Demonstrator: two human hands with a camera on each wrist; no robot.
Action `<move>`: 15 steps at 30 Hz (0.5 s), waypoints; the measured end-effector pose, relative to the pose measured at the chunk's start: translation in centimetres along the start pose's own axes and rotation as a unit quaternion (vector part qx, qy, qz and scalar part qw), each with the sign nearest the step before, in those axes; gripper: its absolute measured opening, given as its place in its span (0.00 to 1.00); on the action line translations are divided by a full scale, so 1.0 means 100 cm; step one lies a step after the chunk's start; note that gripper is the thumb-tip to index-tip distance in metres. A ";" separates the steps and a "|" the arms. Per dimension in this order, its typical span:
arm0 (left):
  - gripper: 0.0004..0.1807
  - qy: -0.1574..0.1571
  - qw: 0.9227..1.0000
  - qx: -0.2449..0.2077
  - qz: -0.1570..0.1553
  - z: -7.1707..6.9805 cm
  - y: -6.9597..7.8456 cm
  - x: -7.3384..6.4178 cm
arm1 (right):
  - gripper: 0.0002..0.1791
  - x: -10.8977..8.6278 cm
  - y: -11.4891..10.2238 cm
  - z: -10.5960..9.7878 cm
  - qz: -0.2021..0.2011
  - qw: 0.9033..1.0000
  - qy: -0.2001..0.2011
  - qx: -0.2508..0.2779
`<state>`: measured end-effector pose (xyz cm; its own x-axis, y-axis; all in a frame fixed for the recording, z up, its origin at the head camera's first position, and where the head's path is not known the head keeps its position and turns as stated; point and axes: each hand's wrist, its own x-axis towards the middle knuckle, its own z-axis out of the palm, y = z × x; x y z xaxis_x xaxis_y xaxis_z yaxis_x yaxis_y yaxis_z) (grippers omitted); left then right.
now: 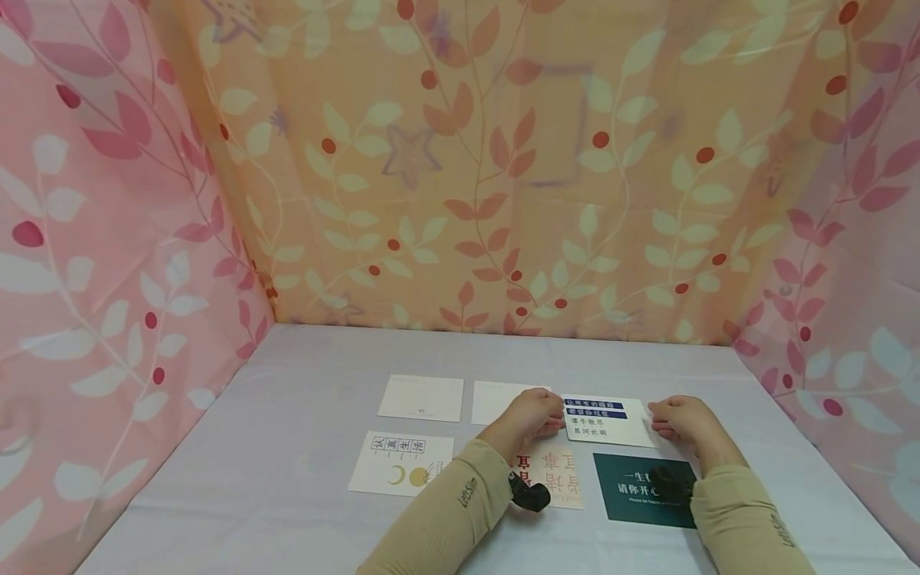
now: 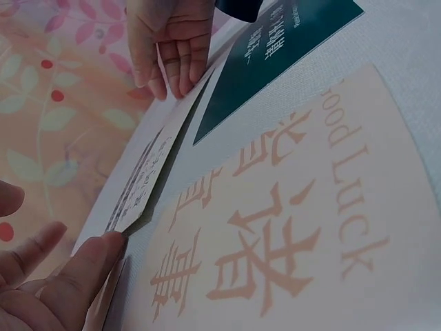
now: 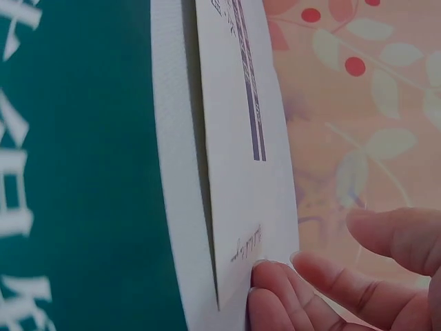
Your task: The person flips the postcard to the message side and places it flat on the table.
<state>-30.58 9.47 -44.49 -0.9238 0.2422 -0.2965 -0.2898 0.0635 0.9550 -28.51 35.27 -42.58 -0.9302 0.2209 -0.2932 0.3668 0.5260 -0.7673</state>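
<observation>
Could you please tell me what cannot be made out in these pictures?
- Head view: right part of the upper middle white card, hidden by the left hand.
- Head view: part of the green card's lettering, hidden by the black device on the right wrist.
- Head view: left part of the red-lettered card, behind the left sleeve.
- Head view: the mark on the upper left white card, too small.
</observation>
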 end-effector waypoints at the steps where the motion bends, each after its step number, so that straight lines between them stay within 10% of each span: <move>1: 0.10 0.000 1.000 0.000 -0.001 0.000 0.000 0.000 | 0.26 0.000 0.000 0.000 0.002 1.000 0.000 -0.002; 15: 0.09 0.005 1.000 -0.007 -0.010 0.003 -0.001 0.002 | 0.26 0.004 0.003 0.000 0.001 1.000 -0.003 -0.011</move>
<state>-30.69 9.85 -44.63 -0.9202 0.2321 -0.3152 -0.3112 0.0546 0.9488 -28.74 35.51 -42.95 -0.9298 0.2166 -0.2977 0.3681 0.5436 -0.7543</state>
